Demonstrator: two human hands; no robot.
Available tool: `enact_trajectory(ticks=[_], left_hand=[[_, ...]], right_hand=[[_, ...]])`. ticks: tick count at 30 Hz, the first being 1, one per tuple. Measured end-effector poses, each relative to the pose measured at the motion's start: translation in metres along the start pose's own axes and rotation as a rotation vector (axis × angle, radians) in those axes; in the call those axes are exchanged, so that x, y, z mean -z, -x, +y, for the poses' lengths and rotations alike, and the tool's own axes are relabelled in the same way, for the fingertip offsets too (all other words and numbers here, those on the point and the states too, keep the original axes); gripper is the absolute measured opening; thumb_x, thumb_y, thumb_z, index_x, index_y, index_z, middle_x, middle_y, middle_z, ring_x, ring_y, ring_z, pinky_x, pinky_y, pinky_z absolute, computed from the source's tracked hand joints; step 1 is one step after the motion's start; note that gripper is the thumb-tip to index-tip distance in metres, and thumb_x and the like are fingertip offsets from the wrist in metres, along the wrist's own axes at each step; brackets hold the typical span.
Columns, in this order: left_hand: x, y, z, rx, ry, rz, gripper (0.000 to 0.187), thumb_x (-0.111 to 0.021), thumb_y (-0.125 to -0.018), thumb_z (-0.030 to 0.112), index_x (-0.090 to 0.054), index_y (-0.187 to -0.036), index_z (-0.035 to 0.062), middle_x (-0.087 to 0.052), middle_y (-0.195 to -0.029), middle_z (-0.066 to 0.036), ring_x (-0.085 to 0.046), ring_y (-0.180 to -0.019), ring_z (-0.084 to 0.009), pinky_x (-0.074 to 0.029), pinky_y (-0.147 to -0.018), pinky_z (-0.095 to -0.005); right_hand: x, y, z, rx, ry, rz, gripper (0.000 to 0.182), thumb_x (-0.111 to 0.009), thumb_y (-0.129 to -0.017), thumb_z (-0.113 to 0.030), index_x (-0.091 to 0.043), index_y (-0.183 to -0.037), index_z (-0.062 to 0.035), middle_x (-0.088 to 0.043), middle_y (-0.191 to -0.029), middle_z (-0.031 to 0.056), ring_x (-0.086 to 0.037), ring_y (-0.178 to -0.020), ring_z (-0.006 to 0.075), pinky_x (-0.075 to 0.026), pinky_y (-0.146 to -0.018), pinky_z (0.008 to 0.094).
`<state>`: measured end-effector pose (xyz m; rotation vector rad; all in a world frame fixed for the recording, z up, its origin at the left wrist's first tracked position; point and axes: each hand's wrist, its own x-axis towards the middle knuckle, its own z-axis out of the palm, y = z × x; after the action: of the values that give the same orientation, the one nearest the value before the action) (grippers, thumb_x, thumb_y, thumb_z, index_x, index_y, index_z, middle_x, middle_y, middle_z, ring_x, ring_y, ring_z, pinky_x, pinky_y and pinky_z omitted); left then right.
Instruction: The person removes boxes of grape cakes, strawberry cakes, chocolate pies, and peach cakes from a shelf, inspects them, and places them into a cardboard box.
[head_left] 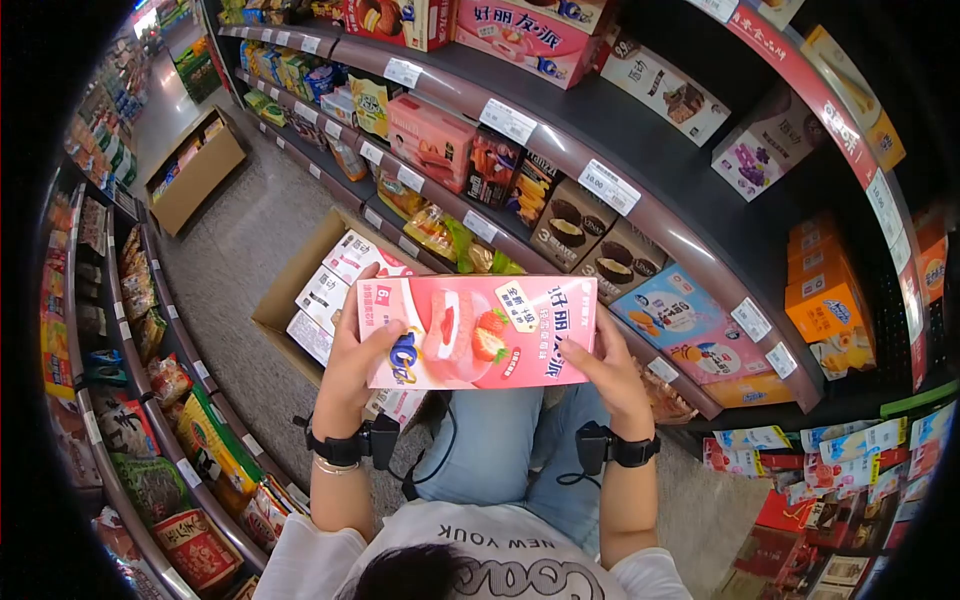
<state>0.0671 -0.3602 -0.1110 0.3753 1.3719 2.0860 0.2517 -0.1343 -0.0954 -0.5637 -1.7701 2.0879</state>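
A pink box point(455, 345) with a strawberry and cake picture is held level across my lap, its printed front facing up. My left hand point(365, 350) grips its left end, thumb on the front. At its right end my right hand point(608, 370) holds on in the same way, thumb on top. The fingers behind the box are mostly hidden. Just beyond my left hand, an open cardboard carton point(275, 290) on the floor holds white and pink boxes point(325, 295), partly covered by my hand and the pink box.
Curved store shelves point(460, 95) with packaged snacks run ahead and to the right. Another shelf row point(150, 390) stands at the left. A second cardboard carton point(200, 175) lies on the aisle floor point(285, 185) at the upper left. Hanging packets point(850, 450) are at the lower right.
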Motion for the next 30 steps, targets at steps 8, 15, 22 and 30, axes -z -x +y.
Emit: enact_trajectory(ticks=[8, 15, 22, 30], left_hand=[[0.004, 0.009, -0.009, 0.035, 0.077, 0.032, 0.075, -0.061, -0.084, 0.007, -0.021, -0.147, 0.0047, -0.046, -0.133, -0.013, -0.052, -0.116, -0.0192, -0.042, -0.098, -0.0321], [0.015, 0.004, -0.005, 0.189, 0.198, 0.055, 0.067, -0.055, -0.088, 0.012, -0.023, -0.146, 0.0066, -0.052, -0.128, -0.011, -0.058, -0.108, -0.0170, -0.049, -0.089, -0.0305], [0.007, 0.001, -0.011, 0.246, 0.303, 0.038, 0.070, -0.059, -0.083, 0.008, -0.026, -0.144, 0.0060, -0.052, -0.128, -0.010, -0.056, -0.112, -0.0182, -0.048, -0.092, -0.0321], [0.003, 0.007, -0.008, -0.083, -0.105, -0.110, 0.085, -0.079, -0.060, -0.002, -0.038, -0.135, 0.0038, -0.051, -0.126, -0.007, -0.048, -0.119, -0.0174, -0.037, -0.103, -0.0335]], right_hand=[[-0.006, -0.003, 0.004, 0.004, 0.022, 0.002, 0.074, -0.071, -0.082, -0.012, -0.029, -0.142, 0.0006, -0.055, -0.123, 0.0125, -0.056, -0.106, 0.0152, -0.049, -0.084, 0.0281], [-0.001, -0.007, -0.006, 0.004, -0.019, -0.084, 0.079, -0.068, -0.084, -0.018, -0.022, -0.146, -0.0055, -0.047, -0.132, 0.0137, -0.056, -0.099, 0.0133, -0.050, -0.054, 0.0196], [0.000, -0.027, 0.003, 0.236, 0.127, -0.023, 0.079, -0.072, -0.081, -0.025, -0.029, -0.144, -0.0033, -0.044, -0.136, 0.0123, -0.049, -0.114, 0.0162, -0.045, -0.090, 0.0288], [0.000, -0.034, 0.021, 0.160, 0.115, 0.075, 0.064, -0.065, -0.088, -0.024, -0.033, -0.140, -0.0029, -0.047, -0.130, 0.0088, -0.046, -0.119, 0.0177, -0.036, -0.101, 0.0328]])
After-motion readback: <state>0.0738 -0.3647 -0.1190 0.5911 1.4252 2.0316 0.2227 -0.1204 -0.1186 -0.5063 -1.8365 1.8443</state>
